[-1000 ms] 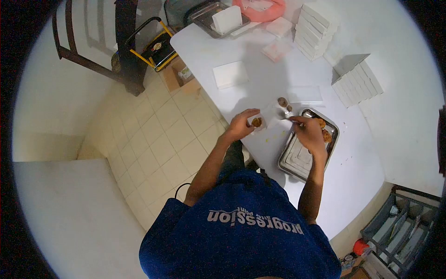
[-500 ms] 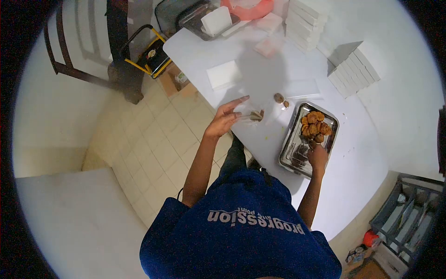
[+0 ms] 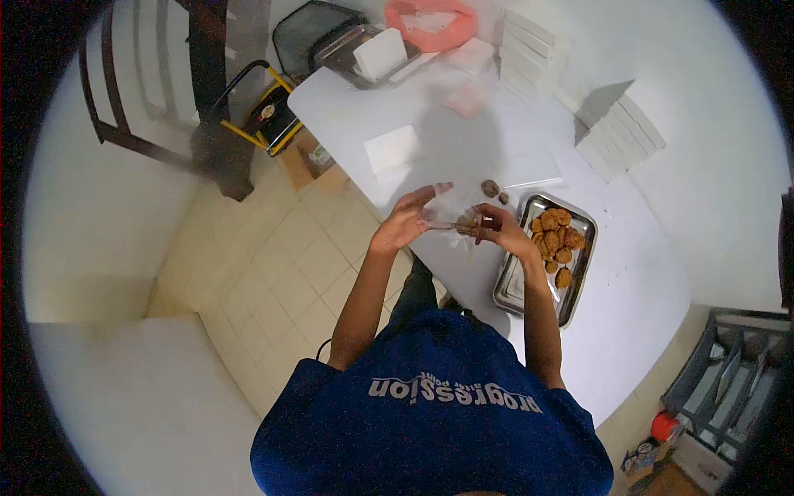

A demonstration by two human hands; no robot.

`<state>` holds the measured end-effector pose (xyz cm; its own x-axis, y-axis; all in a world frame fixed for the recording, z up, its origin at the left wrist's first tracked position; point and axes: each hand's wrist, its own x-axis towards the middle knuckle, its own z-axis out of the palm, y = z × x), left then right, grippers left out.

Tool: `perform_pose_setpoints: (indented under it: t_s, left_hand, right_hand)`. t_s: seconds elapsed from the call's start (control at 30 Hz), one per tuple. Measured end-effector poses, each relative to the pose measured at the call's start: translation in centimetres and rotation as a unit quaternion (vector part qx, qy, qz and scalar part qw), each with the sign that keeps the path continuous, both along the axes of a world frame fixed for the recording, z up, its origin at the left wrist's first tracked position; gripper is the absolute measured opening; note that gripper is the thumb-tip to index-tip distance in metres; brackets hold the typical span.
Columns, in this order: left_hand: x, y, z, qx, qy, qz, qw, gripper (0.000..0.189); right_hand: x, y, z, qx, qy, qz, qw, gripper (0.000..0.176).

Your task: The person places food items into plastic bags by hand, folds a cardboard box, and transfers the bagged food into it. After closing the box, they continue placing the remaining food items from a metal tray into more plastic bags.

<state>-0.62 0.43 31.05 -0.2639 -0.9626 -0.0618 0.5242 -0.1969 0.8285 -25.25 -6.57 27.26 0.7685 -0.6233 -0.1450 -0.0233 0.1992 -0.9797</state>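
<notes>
My left hand (image 3: 405,219) grips a clear plastic bag (image 3: 442,202) by its edge, thumb and fingers partly spread around the opening. Close to the bag's mouth, my right hand (image 3: 504,231) pinches a brown round piece (image 3: 469,224); whether it is inside the bag cannot be made out. Just right of that hand stands a shallow metal tray (image 3: 571,307) with several orange-brown round pieces (image 3: 556,236) that look like fried food or cookies. Two small dark brown lumps (image 3: 490,188) lie on the table beyond the right hand.
The white table (image 3: 637,331) carries a white sheet (image 3: 392,150), a clear plastic sheet (image 3: 533,169), stacked white boxes (image 3: 620,136) and a red plastic bag (image 3: 432,29). Another metal tray (image 3: 351,54) is at the far left. A grey rack (image 3: 728,380) stands lower right.
My right hand has come up and left from the tray to the plastic bag. The pieces in the tray are more spread out. My left hand still holds the bag.
</notes>
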Motion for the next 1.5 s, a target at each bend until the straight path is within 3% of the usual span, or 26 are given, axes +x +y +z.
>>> perform_pose_setpoints:
  t_s: [0.07, 0.13, 0.23, 0.3, 0.37, 0.43, 0.63, 0.83, 0.9, 1.0, 1.13, 1.23, 1.3, 1.33, 1.4, 1.5]
  left_hand:
    - [0.0, 0.3, -1.2, 0.013, -0.022, 0.035, 0.999, 0.072]
    - [-0.8, 0.8, -2.0, 0.029, 0.267, 0.073, 0.96, 0.073]
    - [-3.1, 1.5, -4.1, 0.01, 0.362, 0.081, 0.929, 0.076]
    - [-4.5, 1.7, -4.6, -0.055, 0.349, 0.041, 0.935, 0.073]
    - [-4.9, 1.3, -5.6, 0.03, 0.155, 0.037, 0.987, 0.07]
    - [-5.0, 0.9, -5.7, 0.086, 0.199, 0.058, 0.974, 0.063]
    - [-4.9, 0.4, -5.2, 0.081, 0.135, 0.087, 0.984, 0.051]
    - [-4.4, 0.8, -2.8, 0.085, 0.011, 0.132, 0.988, 0.03]
    - [-4.3, 0.6, -1.9, 0.092, -0.143, 0.15, 0.974, 0.028]
    - [-4.0, 0.7, -0.8, 0.022, -0.21, 0.162, 0.964, 0.025]
    - [-3.5, 0.6, -0.4, 0.026, -0.263, 0.145, 0.954, 0.026]
    - [-3.7, 0.5, 0.2, 0.001, -0.282, 0.199, 0.939, 0.023]
    - [-3.4, 0.5, 0.8, 0.034, -0.16, 0.166, 0.972, 0.02]
    - [-3.3, 0.5, 1.0, 0.034, -0.161, 0.166, 0.972, 0.02]
    - [-3.1, 0.7, 1.4, 0.004, -0.246, 0.105, 0.963, 0.021]
    - [-2.6, 0.4, 1.4, 0.024, -0.321, 0.091, 0.943, 0.024]
  right_hand:
    - [0.5, 0.6, 0.4, 0.009, -0.023, -0.059, 0.998, 0.037]
    - [0.9, 0.8, 0.8, 0.017, -0.027, -0.077, 0.997, 0.034]
    - [1.6, 1.4, 2.4, 0.002, -0.007, -0.127, 0.992, 0.028]
    - [1.7, 1.5, 3.8, -0.022, 0.02, -0.153, 0.988, 0.025]
    - [1.7, 1.7, 4.7, 0.008, 0.052, -0.181, 0.982, 0.035]
    - [1.5, 1.5, 4.6, 0.013, 0.043, -0.173, 0.984, 0.035]
    - [1.4, 1.8, 3.8, 0.007, 0.049, -0.199, 0.979, 0.031]
    - [2.0, 2.2, 3.3, 0.037, 0.003, -0.193, 0.98, 0.025]
    - [2.0, 2.2, 3.3, 0.041, -0.004, -0.204, 0.978, 0.024]
    - [2.0, 2.1, 2.9, 0.054, -0.017, -0.201, 0.978, 0.024]
    - [2.3, 2.2, 3.0, 0.002, -0.018, -0.162, 0.987, 0.016]
    - [2.4, 2.1, 2.7, -0.019, -0.023, -0.163, 0.986, 0.017]
    - [2.4, 2.0, 2.4, -0.017, -0.033, -0.176, 0.984, 0.018]
    - [2.5, 2.0, 2.3, 0.007, -0.051, -0.184, 0.982, 0.019]
    - [2.5, 1.9, 2.0, 0.03, -0.069, -0.192, 0.978, 0.019]
    - [2.5, 1.7, 1.8, 0.057, -0.087, -0.181, 0.978, 0.02]
